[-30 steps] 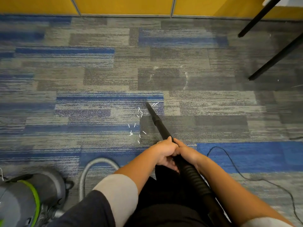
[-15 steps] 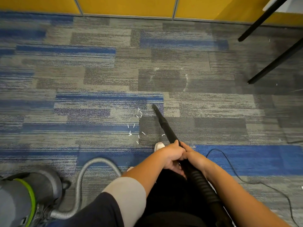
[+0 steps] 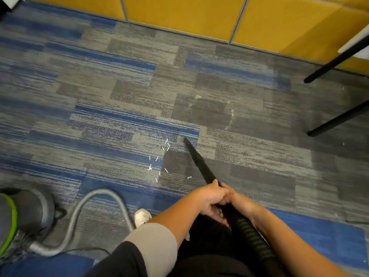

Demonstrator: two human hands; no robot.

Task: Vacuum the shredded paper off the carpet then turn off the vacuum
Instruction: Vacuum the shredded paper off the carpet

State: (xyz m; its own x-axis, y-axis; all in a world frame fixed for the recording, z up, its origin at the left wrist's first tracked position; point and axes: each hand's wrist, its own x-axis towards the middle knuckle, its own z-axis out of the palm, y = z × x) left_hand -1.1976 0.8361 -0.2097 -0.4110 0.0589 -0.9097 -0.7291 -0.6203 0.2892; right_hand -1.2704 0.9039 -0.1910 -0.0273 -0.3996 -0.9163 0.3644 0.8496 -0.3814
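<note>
Several thin white shreds of paper (image 3: 159, 162) lie scattered on the grey and blue carpet (image 3: 119, 108). A black vacuum wand (image 3: 199, 162) slants up and left, its tip resting on the carpet just right of the topmost shreds. My left hand (image 3: 209, 196) and my right hand (image 3: 242, 204) are both wrapped around the wand where it meets the ribbed black hose (image 3: 253, 236). The grey vacuum body with a green band (image 3: 24, 216) sits at the lower left, joined by a silver hose (image 3: 79, 214).
A yellow partition wall (image 3: 199, 15) runs along the far edge. Two black table legs (image 3: 335, 120) slant down at the right. A white shoe tip (image 3: 141, 216) shows beside the silver hose.
The wand tip swept right off the upper shreds, which are gone from the carpet. The view has shifted, so the vacuum body now sits further left.
</note>
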